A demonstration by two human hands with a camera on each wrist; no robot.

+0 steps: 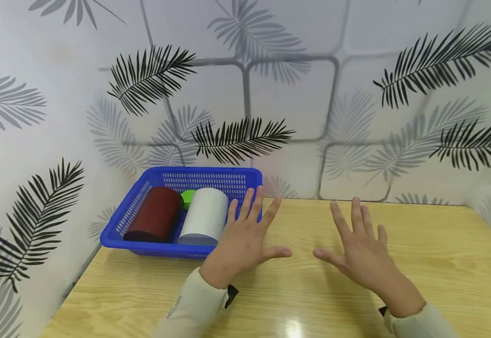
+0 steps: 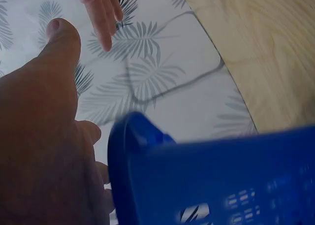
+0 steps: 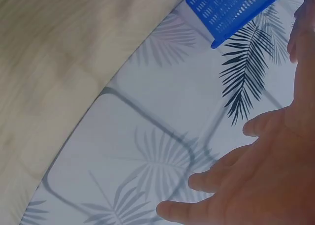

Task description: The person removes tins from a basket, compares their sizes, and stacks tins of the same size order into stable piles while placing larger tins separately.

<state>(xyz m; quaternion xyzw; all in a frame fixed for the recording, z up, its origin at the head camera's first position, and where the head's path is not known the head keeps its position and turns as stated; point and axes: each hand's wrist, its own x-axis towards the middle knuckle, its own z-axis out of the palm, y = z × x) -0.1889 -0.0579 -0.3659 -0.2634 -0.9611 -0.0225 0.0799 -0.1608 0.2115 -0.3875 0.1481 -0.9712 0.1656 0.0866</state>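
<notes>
Both hands are held up with fingers spread and nothing in them. In the head view the left hand [image 1: 243,239] is in front of the right end of a blue basket [image 1: 118,237], hiding part of its rim; whether it touches the basket I cannot tell. The right hand [image 1: 363,253] is over the table to the right, apart from the basket. Inside the basket lie a dark red cylinder [image 1: 155,213] and a white cylinder [image 1: 205,216], with a green object [image 1: 187,198] partly hidden between them. The left wrist view shows the basket [image 2: 216,176] close beside the left hand [image 2: 44,121].
A light wood table [image 1: 304,291] carries the basket at its back left. Behind it and on the left stands a wall [image 1: 287,103] with a leaf pattern.
</notes>
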